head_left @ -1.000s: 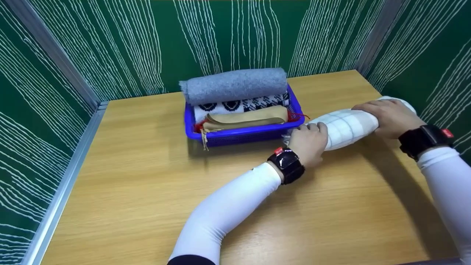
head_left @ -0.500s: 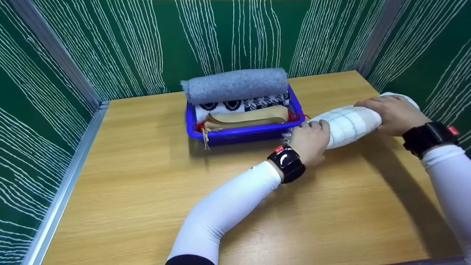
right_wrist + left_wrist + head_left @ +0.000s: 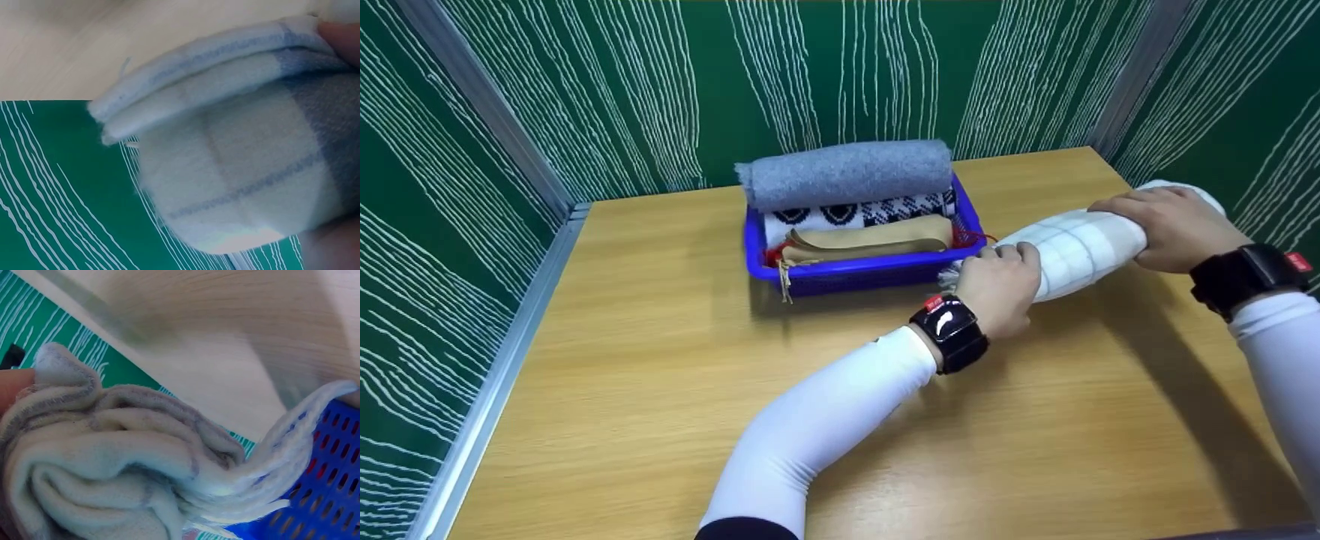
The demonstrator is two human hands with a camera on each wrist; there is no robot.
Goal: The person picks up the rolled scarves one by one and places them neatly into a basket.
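Note:
A rolled white plaid scarf (image 3: 1076, 247) with a fringed end is held slantwise above the right part of the table, right of the blue basket (image 3: 877, 270). My left hand (image 3: 999, 289) grips the scarf's left end, close to the basket's front right corner. Toward the other end, my right hand (image 3: 1174, 229) holds the roll from above. In the left wrist view the folded layers of the scarf (image 3: 112, 467) show, with white fringe trailing by the basket's wall (image 3: 332, 478). The right wrist view shows the scarf's layered end (image 3: 236, 152) between thumb and fingers.
In the basket lie a rolled grey cloth (image 3: 851, 174), a black-and-white patterned cloth (image 3: 840, 215) and a folded tan cloth (image 3: 877, 236) with tassels over the rim. Green walls with white lines enclose the wooden table (image 3: 660, 360) at the back and sides.
Both hands have shifted slightly right with the scarf, its right end rising a little. Both keep their hold. The whole view has drifted slightly; the basket's contents look the same.

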